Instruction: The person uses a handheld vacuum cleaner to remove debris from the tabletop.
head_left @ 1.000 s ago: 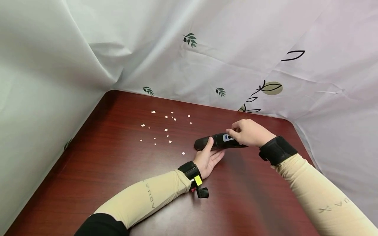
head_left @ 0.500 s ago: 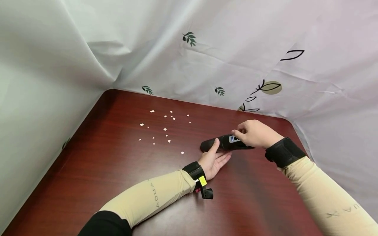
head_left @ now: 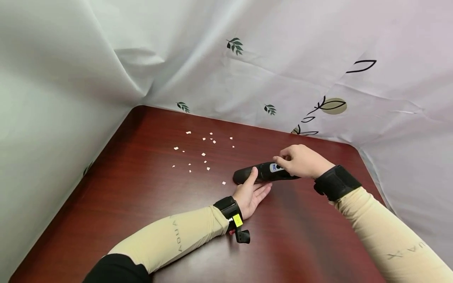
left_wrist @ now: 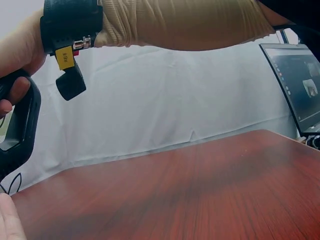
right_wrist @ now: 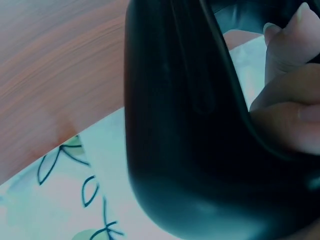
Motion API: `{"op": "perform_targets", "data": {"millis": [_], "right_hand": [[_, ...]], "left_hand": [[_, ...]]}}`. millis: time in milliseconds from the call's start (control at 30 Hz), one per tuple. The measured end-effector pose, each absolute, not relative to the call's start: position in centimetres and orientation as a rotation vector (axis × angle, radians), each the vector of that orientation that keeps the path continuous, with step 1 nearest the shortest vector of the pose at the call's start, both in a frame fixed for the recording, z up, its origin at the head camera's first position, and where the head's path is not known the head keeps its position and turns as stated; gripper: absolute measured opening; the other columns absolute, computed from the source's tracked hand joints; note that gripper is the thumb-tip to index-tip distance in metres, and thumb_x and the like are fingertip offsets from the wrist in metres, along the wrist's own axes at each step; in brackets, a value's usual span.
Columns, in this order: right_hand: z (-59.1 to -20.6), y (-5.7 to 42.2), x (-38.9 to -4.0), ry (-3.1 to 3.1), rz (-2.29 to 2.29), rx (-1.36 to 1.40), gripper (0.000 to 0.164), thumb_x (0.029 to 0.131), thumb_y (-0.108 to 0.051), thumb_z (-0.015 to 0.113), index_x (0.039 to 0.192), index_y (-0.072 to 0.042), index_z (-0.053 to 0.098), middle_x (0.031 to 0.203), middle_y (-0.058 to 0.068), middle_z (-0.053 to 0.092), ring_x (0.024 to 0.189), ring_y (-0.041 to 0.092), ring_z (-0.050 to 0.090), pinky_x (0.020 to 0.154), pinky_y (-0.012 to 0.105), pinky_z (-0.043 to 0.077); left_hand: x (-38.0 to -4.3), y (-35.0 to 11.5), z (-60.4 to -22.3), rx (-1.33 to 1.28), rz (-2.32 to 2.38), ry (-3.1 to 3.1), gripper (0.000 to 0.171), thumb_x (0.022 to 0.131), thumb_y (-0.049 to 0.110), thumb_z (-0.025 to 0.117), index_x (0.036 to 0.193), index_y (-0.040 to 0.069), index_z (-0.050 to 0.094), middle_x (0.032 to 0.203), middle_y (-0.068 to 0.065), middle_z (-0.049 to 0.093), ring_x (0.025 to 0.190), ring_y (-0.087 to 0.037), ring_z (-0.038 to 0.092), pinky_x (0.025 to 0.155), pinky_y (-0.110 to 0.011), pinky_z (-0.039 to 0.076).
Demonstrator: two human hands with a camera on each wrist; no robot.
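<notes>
A black handheld vacuum cleaner (head_left: 264,173), with a small lit display, is held above the table, its nozzle toward the left. My right hand (head_left: 302,160) grips its rear handle; in the right wrist view, curled fingers (right_wrist: 295,95) pass through the black handle loop (right_wrist: 175,125). Under the front part lies my left hand (head_left: 250,197), palm up with straight fingers, its thumb against the body. The left wrist view catches only pale fingers (left_wrist: 7,220) of it at the lower left edge. Left of the nozzle, several small white paper scraps (head_left: 203,154) are scattered.
The dark red wooden table (head_left: 116,188) is bordered by white cloth (head_left: 198,59) with leaf prints at the back and sides. A screen (left_wrist: 300,85) stands at the right in the left wrist view.
The vacuum and both hands shift a little right, then back left toward the paper scraps. Both hands keep their hold. The head view turns slightly.
</notes>
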State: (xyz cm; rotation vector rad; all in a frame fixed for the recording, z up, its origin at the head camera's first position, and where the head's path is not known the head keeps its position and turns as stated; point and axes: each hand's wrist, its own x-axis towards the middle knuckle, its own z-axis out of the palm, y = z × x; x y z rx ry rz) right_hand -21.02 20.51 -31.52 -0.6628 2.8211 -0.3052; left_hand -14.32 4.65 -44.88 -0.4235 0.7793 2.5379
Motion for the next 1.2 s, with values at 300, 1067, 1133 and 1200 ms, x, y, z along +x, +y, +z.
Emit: {"op": "perform_targets", "data": {"millis": [300,1067,1133,1200], "right_hand": [[-32.0,17.4,-21.7,2.755,-0.355,-0.768,0.023,0.101,-0.029,0.060,0.095,-0.017,0.078,0.065,-0.007,0.061,0.063,0.014,0.053,0.057,0.030,0.046],[-32.5,13.5,-22.6,2.826,-0.326,-0.869,0.026,0.100,-0.028,0.060,0.080,-0.018,0.073,0.065,-0.006,0.059,0.064,0.014,0.053,0.060,0.030,0.045],[-32.6,13.3,-22.6,2.831,-0.335,-0.865,0.027,0.100,-0.027,0.060,0.078,-0.018,0.072,0.064,-0.006,0.058,0.064,0.014,0.052,0.059,0.030,0.045],[-32.7,13.2,-22.6,2.834,-0.347,-0.860,0.029,0.100,-0.028,0.059,0.075,-0.018,0.070,0.063,-0.005,0.057,0.063,0.014,0.052,0.059,0.030,0.044]], "left_hand": [[-13.2,2.2,-44.7,-0.542,2.613,0.875,0.068,0.101,0.048,0.061,0.140,-0.007,0.047,0.135,-0.028,0.058,0.125,-0.035,0.060,0.101,-0.034,0.054],[-14.6,-0.6,-45.2,-0.594,2.671,0.917,0.072,0.100,0.050,0.060,0.139,-0.009,0.047,0.134,-0.028,0.058,0.121,-0.031,0.062,0.103,-0.034,0.053],[-14.7,-0.8,-45.1,-0.601,2.671,0.917,0.072,0.099,0.050,0.061,0.138,-0.008,0.047,0.134,-0.028,0.058,0.120,-0.030,0.063,0.102,-0.033,0.053],[-14.8,-1.0,-45.1,-0.599,2.676,0.925,0.073,0.099,0.051,0.061,0.139,-0.009,0.047,0.134,-0.028,0.057,0.120,-0.030,0.063,0.102,-0.034,0.053]]}}
